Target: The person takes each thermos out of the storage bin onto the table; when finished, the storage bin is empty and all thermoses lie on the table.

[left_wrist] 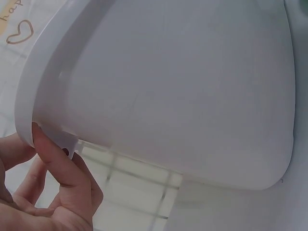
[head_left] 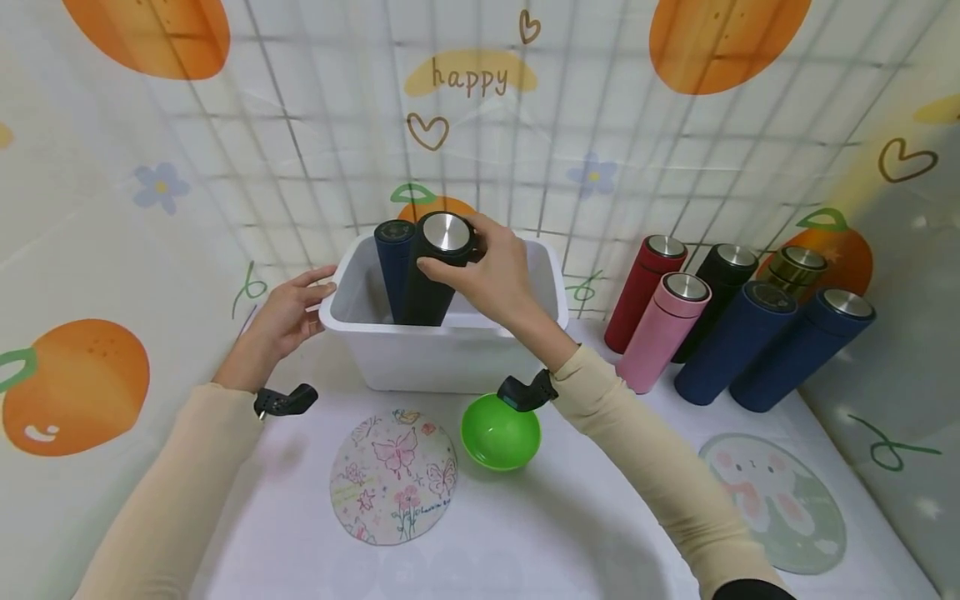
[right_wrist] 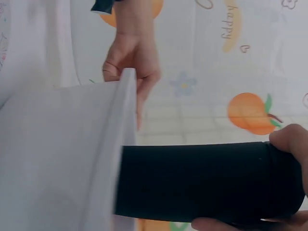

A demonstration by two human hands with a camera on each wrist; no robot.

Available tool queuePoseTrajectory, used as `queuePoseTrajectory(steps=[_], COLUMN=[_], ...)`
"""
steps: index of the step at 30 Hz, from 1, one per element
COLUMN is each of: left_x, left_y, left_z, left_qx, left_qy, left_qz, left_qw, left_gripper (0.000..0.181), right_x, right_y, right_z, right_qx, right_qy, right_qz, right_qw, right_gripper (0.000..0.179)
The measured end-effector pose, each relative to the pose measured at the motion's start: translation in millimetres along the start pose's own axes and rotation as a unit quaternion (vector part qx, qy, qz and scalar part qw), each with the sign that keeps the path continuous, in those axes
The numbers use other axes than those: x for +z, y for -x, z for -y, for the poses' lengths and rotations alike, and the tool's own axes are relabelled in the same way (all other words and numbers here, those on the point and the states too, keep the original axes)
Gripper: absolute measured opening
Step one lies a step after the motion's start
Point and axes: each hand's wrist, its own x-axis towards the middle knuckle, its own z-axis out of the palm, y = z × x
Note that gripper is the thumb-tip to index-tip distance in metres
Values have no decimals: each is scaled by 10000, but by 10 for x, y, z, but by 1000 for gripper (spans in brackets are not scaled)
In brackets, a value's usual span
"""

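My right hand (head_left: pixel 498 262) grips a black thermos bottle (head_left: pixel 435 287) with a silver lid near its top. The bottle stands upright, partly inside a white plastic bin (head_left: pixel 450 358); the right wrist view shows its dark body (right_wrist: pixel 192 180) rising past the bin's wall (right_wrist: pixel 57 154). Beside it in the bin is a dark blue thermos bottle (head_left: pixel 393 262). At the bin's left end, my left hand (head_left: pixel 288 312) holds the rim, and in the left wrist view its fingers (left_wrist: pixel 60 163) pinch the edge. The bottles' lower parts are hidden by the bin's front wall.
On the right stand several thermos bottles: red (head_left: pixel 641 296), pink (head_left: pixel 663 333), black (head_left: pixel 720 287), gold (head_left: pixel 795 267), and two blue, one here (head_left: pixel 735 342). In front of the bin are a green bowl (head_left: pixel 501 433) and a butterfly-patterned round mat (head_left: pixel 393 479). A rabbit mat (head_left: pixel 810 517) lies at right.
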Motion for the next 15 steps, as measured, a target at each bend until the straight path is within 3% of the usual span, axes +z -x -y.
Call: queuePoseTrajectory(steps=[10,15], left_x=[5,-7], left_y=[-42,-17], left_z=[14,21], left_qx=[22,27], left_qy=[-228,-104], left_qz=[-150,-115], left_qw=[9996,9999], left_gripper=[55,56], right_x=[-368,-571], right_y=[27,20], right_z=[217,289], right_qx=[-266,-231], right_qy=[-398,-407], right_qz=[-267,-492], right_qw=[9985,9977], right_gripper=[47,46])
